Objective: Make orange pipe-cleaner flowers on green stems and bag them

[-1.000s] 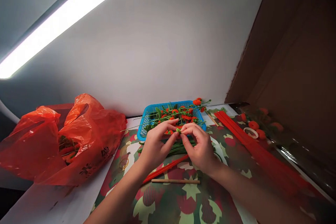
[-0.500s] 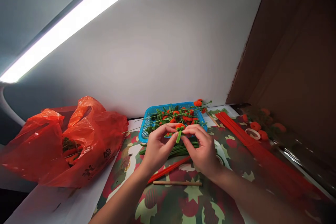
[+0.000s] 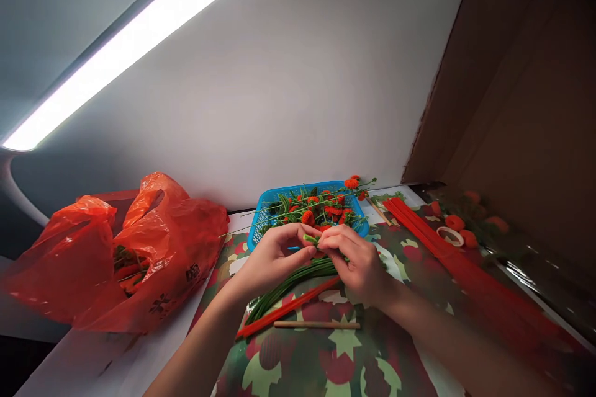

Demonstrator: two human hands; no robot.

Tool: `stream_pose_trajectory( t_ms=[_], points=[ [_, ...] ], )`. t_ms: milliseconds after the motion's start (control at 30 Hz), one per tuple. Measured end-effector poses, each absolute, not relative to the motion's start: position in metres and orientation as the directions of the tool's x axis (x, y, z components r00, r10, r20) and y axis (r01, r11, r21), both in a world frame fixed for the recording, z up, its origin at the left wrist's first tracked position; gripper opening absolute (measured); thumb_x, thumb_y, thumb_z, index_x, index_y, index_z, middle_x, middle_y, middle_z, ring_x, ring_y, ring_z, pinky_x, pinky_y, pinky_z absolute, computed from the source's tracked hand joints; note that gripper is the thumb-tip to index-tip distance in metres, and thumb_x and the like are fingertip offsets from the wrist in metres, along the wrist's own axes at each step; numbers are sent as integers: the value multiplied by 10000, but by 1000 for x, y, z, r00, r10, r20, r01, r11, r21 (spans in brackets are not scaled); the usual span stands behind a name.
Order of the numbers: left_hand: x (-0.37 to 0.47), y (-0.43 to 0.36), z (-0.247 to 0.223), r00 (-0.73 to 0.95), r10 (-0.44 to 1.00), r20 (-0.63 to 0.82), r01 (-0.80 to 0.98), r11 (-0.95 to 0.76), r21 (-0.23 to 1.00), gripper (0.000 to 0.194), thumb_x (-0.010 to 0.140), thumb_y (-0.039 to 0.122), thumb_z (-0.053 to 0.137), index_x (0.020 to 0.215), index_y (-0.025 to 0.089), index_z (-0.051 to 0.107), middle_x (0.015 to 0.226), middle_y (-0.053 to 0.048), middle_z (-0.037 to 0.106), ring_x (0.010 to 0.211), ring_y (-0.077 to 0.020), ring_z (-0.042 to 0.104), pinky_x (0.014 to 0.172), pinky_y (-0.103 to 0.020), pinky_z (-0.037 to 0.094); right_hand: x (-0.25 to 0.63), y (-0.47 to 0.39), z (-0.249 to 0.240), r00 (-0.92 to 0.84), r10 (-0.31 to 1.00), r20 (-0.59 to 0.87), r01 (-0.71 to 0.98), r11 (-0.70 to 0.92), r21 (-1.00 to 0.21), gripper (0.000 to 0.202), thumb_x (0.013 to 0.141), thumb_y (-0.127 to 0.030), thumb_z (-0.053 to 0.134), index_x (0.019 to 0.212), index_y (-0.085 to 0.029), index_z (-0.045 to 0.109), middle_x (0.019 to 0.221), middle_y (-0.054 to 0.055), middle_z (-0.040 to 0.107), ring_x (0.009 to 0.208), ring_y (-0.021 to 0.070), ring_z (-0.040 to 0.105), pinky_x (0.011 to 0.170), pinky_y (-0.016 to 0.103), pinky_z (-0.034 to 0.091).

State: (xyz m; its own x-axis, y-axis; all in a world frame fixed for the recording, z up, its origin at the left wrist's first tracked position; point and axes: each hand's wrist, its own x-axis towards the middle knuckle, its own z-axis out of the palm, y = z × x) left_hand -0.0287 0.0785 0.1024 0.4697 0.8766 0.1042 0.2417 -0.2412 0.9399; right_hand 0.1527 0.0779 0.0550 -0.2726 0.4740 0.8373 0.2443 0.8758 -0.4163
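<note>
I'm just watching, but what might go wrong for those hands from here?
The small green fuzzy piece in the right hand's fingertips, beside the left hand, might slip and be hard to spot among the green stems below.

The wooden stick lies loose between the forearms and could roll if nudged.

Orange flowers jutting past the blue basket's rim might get knocked.

Two hands (image 3: 277,262), one green piece (image 3: 310,239), one blue basket (image 3: 252,236), one red bag (image 3: 186,239)
Two thin sticks (image 3: 316,325), two bundles of red strips (image 3: 288,308), one bundle of green stems (image 3: 298,279), one pale ring (image 3: 460,239), one lamp (image 3: 139,51); orange flowers (image 3: 308,218), several, overlap too much to count.
</note>
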Motion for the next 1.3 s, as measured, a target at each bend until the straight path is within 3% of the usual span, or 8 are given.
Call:
stream_pose_trajectory(
  t_ms=[133,400,633,800,900,1033,1167,1300],
  points=[
    [-25,80,97,408,891,200,167,-288,943,199,808,274,639,678,149,555,1008,-105,661,933,-201,626,763,-290,519,153,78,53,-264,460,847,317,871,-375,186,890,-73,476,945,-207,593,888,68,628,863,181,600,776,344,514],
    [-7,67,85,206,834,512,400,-550,733,104,836,177,572,732,181,576,1040,-95,663,930,-186,645,646,-234,540,141,72,53,37,727,686,279,652,-705,93,873,-154,549,802,-192,596,796,41,610,774,166,584,709,296,479],
    [-9,69,72,321,608,726,553,-743,377,143,853,94,509,764,196,557,1021,-87,694,884,-154,675,771,-266,551,139,77,49,-32,900,435,77,436,-896,213,881,-331,529,739,-174,562,728,16,558,678,139,516,618,259,431],
    [-12,74,64,360,596,718,505,-772,387,145,851,110,509,777,194,601,1044,-90,700,932,-173,673,832,-297,546,141,84,51,-199,962,188,-62,179,-982,312,841,-442,548,705,-161,553,592,-30,488,538,101,431,497,221,372],
    [-10,73,69,229,742,630,435,-657,616,97,843,194,560,756,185,603,1017,-100,688,915,-185,662,750,-283,558,144,84,55,-131,936,326,84,338,-937,206,872,-316,512,732,-169,550,665,-4,527,604,124,476,549,242,398],
    [-8,73,81,64,954,295,205,-301,931,243,809,385,611,715,164,570,1031,-101,662,912,-214,644,640,-272,563,150,84,59,-137,761,634,336,638,-693,153,902,-168,453,764,-191,514,765,32,549,713,158,514,643,277,430],
    [-8,76,86,160,987,-4,154,-21,988,315,778,467,634,741,157,588,876,-41,657,794,-168,640,634,-255,548,155,85,58,-249,578,777,451,779,-436,162,922,-114,400,829,-195,505,799,56,553,775,187,521,706,314,448],
    [-13,78,86,267,959,-90,184,40,982,322,790,483,619,784,162,593,779,-23,642,798,-164,649,643,-233,520,158,87,56,-322,479,817,498,820,-284,179,919,-100,387,867,-198,527,805,70,573,788,207,532,716,339,462]
  ],
)
